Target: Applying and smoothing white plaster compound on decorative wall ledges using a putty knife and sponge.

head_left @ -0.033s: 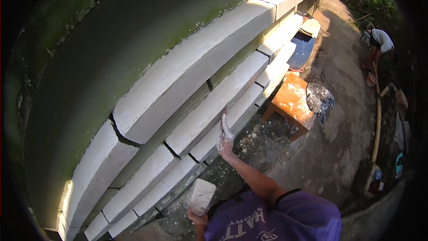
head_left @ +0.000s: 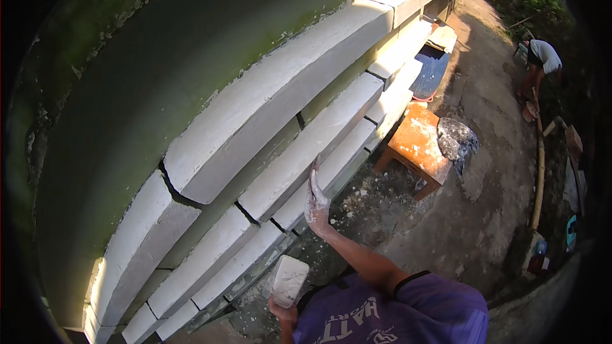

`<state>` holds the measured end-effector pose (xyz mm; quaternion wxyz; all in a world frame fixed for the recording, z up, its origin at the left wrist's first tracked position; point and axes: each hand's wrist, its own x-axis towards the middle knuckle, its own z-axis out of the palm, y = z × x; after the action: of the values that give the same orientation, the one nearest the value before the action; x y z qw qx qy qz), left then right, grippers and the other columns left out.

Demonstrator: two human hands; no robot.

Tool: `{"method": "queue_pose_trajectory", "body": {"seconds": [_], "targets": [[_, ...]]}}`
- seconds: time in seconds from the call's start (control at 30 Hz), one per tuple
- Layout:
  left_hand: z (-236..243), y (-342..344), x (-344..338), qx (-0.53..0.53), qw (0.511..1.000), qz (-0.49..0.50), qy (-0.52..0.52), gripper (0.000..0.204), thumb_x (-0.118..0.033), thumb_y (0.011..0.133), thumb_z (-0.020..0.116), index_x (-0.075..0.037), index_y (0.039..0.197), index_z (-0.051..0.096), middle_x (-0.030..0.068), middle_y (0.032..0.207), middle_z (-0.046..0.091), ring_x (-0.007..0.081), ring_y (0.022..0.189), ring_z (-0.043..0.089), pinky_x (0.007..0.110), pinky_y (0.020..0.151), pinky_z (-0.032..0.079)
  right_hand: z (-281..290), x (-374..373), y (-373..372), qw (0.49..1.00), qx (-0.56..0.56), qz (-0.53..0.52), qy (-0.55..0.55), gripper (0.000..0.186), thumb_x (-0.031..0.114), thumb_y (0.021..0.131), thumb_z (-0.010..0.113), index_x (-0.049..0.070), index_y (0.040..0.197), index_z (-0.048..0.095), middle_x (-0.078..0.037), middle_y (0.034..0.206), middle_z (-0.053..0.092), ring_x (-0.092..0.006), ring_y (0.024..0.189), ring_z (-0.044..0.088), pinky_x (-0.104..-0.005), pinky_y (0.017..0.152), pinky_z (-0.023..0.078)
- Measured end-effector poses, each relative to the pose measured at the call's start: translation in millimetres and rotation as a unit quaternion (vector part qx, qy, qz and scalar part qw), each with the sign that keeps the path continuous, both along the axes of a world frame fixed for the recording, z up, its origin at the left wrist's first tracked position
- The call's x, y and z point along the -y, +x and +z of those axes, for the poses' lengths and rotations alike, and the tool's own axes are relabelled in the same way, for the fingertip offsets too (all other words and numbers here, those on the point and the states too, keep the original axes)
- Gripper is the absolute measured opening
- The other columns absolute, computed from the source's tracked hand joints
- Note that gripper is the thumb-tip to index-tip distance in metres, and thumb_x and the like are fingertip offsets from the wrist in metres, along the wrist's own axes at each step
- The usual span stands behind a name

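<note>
My right hand [head_left: 317, 200], coated in white powder or paste, has its fingers stretched out flat along the front edge of a middle white moulded ledge [head_left: 312, 143]. Low in the middle, my left hand [head_left: 282, 311] grips a rectangular plastic tub [head_left: 291, 278] that looks filled with white paste. Long white ledges, split by dark gaps, run in rows across a green-stained wall [head_left: 127, 121]; the upper ledge [head_left: 280, 83] is the thickest, and a lower ledge [head_left: 229, 261] lies just behind the tub.
An orange, paste-spattered stool [head_left: 414, 140] with a crumpled dark plastic sheet [head_left: 458, 143] stands beside the wall, near a blue barrel [head_left: 430, 70]. Another person [head_left: 543, 57] bends over along the path [head_left: 484, 204] at the right. A long pole [head_left: 539, 185] lies along the path's edge.
My right hand has shifted slightly left and back toward me along the ledge's edge. The tub in my left hand stays where it was.
</note>
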<state>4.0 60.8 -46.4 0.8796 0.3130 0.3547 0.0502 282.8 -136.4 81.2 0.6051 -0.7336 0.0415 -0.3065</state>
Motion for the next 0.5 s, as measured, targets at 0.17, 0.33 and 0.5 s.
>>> {"method": "queue_pose_trajectory", "body": {"seconds": [0.17,0.33,0.5], "targets": [[6.1,-6.0,-30.6,0.015,0.999,-0.035,0.008,0.05,-0.042,0.091,0.041,-0.009,0.126,0.054,0.0074,0.123,0.061,0.0272,0.112,0.059,0.043,0.094,0.047,-23.1,-55.7,-83.2,0.987,-0.006,0.152,0.055,0.051,-0.005,0.091,0.05,0.004,0.14,0.042,-0.02,0.131,0.056,-0.0155,0.095,0.062,-0.0252,0.083,0.047],[10.7,-15.8,-57.6,0.031,0.998,-0.033,0.033,0.051,-0.042,0.09,0.042,-0.009,0.126,0.054,0.0076,0.124,0.06,0.0276,0.113,0.058,0.044,0.093,0.047,-11.4,-25.3,-91.2,0.982,-0.145,0.113,0.044,0.051,-0.008,0.089,0.042,0.001,0.139,0.044,-0.017,0.131,0.056,-0.0152,0.112,0.059,-0.0267,0.086,0.046],[-3.1,-31.7,-84.1,0.059,0.997,-0.029,0.028,0.051,-0.042,0.089,0.042,-0.009,0.126,0.054,0.0081,0.124,0.06,0.0281,0.113,0.058,0.044,0.093,0.047,-41.5,45.3,8.4,0.987,0.1,-0.122,0.006,0.046,-0.004,0.092,0.04,-0.001,0.138,0.044,-0.019,0.121,0.062,-0.0175,0.099,0.063,-0.0292,0.085,0.047]]}}
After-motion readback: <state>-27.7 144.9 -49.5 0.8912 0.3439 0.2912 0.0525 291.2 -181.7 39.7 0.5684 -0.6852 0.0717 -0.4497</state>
